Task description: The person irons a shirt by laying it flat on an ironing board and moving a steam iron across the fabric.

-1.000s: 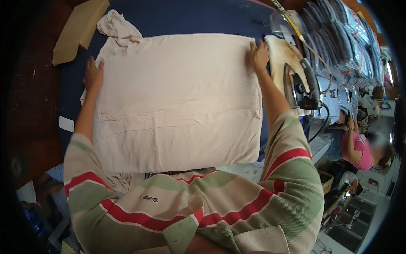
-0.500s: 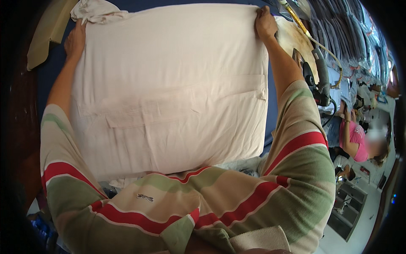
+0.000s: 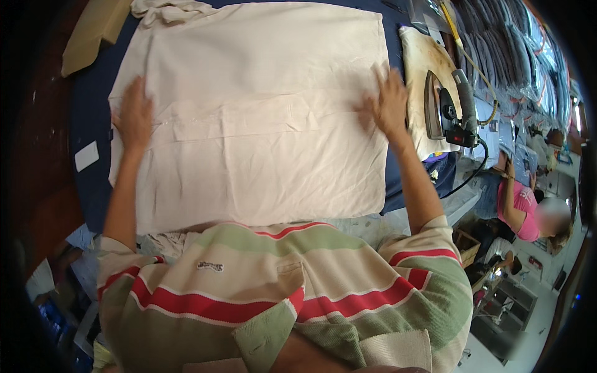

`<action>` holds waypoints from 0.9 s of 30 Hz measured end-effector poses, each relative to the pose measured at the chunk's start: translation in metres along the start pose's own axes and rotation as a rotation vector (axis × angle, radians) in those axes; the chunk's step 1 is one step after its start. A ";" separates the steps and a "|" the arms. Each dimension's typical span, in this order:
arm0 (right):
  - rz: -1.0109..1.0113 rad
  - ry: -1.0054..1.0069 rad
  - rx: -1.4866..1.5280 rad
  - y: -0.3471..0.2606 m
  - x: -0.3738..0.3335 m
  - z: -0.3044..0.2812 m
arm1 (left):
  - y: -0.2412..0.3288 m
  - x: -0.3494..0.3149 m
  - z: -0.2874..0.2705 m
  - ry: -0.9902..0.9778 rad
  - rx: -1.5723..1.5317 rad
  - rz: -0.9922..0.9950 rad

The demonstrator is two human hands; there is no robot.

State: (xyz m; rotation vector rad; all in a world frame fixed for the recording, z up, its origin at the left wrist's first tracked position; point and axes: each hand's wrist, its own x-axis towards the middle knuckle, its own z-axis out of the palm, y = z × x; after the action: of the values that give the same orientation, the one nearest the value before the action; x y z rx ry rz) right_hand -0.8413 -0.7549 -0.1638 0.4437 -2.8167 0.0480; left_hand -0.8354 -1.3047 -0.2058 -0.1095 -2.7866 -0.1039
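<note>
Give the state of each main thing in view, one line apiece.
Cloth, spread, creased, bunched at far left
Left hand, open, at its left edge
Right hand, open, blurred, at its right edge
Iron, on the pad; hot or cold unclear
Pad, stained brown
Card, lying flat
Cardboard, bent
Clothes, stacked, plastic-wrapped

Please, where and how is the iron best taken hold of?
Probably by the grey handle of the iron, the right hand coming from the right: the bar stands out there, opposite the metal sole, and the black cord leaves the near end.
</note>
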 end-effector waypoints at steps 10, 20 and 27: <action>0.117 -0.329 -0.095 0.027 -0.041 -0.011 | 0.021 -0.036 -0.016 -0.268 0.214 -0.167; 0.538 -0.147 -0.191 0.239 -0.006 -0.088 | 0.018 -0.049 -0.026 -0.124 0.057 -0.356; 0.857 -0.394 0.602 0.215 0.028 -0.093 | -0.036 -0.016 -0.027 -0.071 -0.027 -0.612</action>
State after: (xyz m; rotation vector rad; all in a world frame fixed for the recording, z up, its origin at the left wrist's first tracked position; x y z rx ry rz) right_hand -0.9064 -0.5510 -0.0641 -0.7528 -3.0912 1.0933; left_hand -0.8146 -1.3434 -0.1883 0.7463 -2.7876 -0.2904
